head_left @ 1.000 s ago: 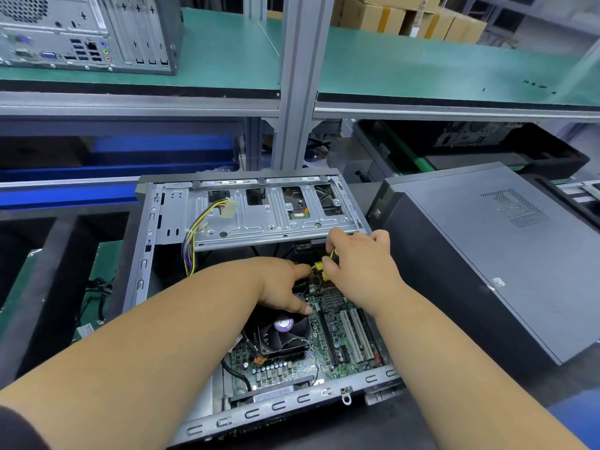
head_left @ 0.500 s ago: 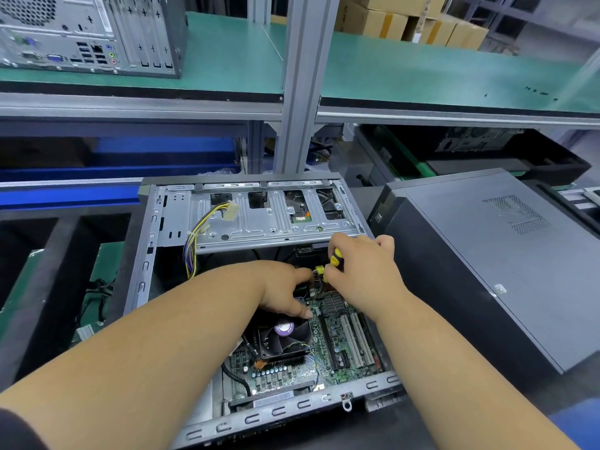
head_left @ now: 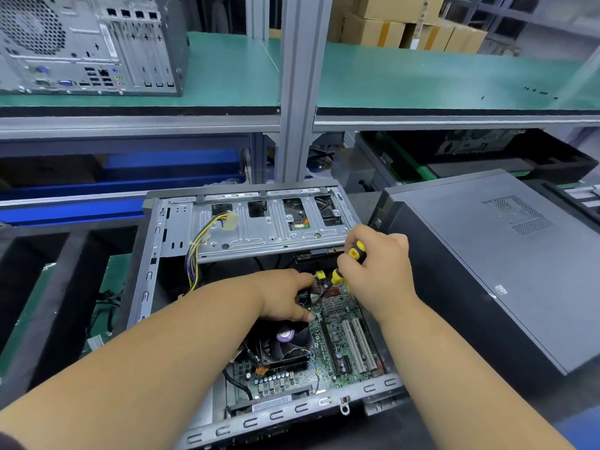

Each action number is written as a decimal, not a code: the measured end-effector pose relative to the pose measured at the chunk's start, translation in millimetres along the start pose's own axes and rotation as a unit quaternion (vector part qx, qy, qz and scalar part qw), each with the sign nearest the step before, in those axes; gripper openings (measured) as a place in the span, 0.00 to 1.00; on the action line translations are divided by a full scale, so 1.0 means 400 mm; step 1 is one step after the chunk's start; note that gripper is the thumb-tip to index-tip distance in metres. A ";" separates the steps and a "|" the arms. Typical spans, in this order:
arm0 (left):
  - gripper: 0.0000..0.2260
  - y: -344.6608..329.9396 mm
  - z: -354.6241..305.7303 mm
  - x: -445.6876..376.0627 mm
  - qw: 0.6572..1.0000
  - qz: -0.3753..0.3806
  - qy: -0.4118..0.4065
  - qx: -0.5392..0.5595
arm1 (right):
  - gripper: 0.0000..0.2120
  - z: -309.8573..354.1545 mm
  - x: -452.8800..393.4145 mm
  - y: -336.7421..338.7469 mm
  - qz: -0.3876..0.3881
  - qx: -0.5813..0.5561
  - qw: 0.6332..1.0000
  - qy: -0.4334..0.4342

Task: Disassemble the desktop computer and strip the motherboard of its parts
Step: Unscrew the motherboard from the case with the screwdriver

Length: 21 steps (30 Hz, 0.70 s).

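Computer case (head_left: 253, 319) lies open on the counter, motherboard (head_left: 337, 352) still seated inside with its fan (head_left: 285, 342). Since a second ago the right hand (head_left: 376, 274) has lifted slightly while gripping a yellow screwdriver (head_left: 352, 259), suggesting a screw at the board's far edge is being worked loose. The left hand (head_left: 285, 298) rests on the board, fingers curled; whether it pinches anything cannot be told. The screwdriver's tip and the screw are hidden.
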State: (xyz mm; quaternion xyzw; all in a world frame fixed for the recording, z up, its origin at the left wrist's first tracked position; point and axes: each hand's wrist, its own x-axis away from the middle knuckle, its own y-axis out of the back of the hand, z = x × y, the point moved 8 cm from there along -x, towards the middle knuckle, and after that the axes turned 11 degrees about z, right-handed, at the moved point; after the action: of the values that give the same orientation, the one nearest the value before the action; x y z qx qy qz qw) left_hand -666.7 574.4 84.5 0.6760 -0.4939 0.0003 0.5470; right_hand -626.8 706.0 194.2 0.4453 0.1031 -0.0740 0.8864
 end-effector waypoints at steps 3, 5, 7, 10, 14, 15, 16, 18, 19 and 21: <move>0.23 0.010 -0.007 0.006 1.000 -0.017 -0.001 0.007 | 0.02 0.000 0.003 0.016 -0.016 -0.030 0.999 0.001; 0.19 0.013 -0.010 0.007 1.000 -0.018 0.004 -0.001 | 0.02 -0.001 0.004 0.018 -0.015 -0.038 0.999 -0.003; 0.11 0.019 -0.016 0.008 0.999 -0.032 0.005 -0.017 | 0.02 0.002 0.006 0.022 -0.019 -0.052 0.998 0.004; 0.08 0.044 -0.029 0.024 0.996 -0.081 -0.007 -0.025 | 0.01 0.011 0.009 0.036 -0.038 -0.071 0.996 0.029; 0.07 0.067 -0.030 0.068 0.995 -0.101 0.008 0.002 | 0.01 -0.002 0.014 0.049 -0.043 -0.109 0.993 0.021; 0.07 0.070 -0.028 0.087 0.994 -0.105 0.014 0.013 | 0.02 -0.005 0.016 0.049 -0.043 -0.124 0.991 0.020; 0.06 0.072 -0.026 0.112 0.993 -0.113 0.020 0.026 | 0.04 -0.006 0.020 0.052 -0.043 -0.143 0.989 0.018; 0.04 0.084 -0.019 0.181 0.987 -0.148 0.029 0.049 | 0.03 -0.007 0.027 0.061 -0.057 -0.176 0.982 0.022; 0.05 0.092 -0.012 0.225 0.982 -0.177 0.035 0.063 | 0.01 -0.004 0.031 0.068 -0.066 -0.190 0.979 0.029; 0.05 0.103 0.014 0.330 0.960 -0.254 0.045 0.107 | 0.04 0.020 0.036 0.083 -0.077 -0.210 0.973 0.055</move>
State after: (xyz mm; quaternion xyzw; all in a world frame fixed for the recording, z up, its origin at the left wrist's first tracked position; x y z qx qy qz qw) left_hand -629.7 485.8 184.2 0.8330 -0.2780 -0.0558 0.4750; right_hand -604.5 718.6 220.8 0.2435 0.1989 -0.0945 0.9446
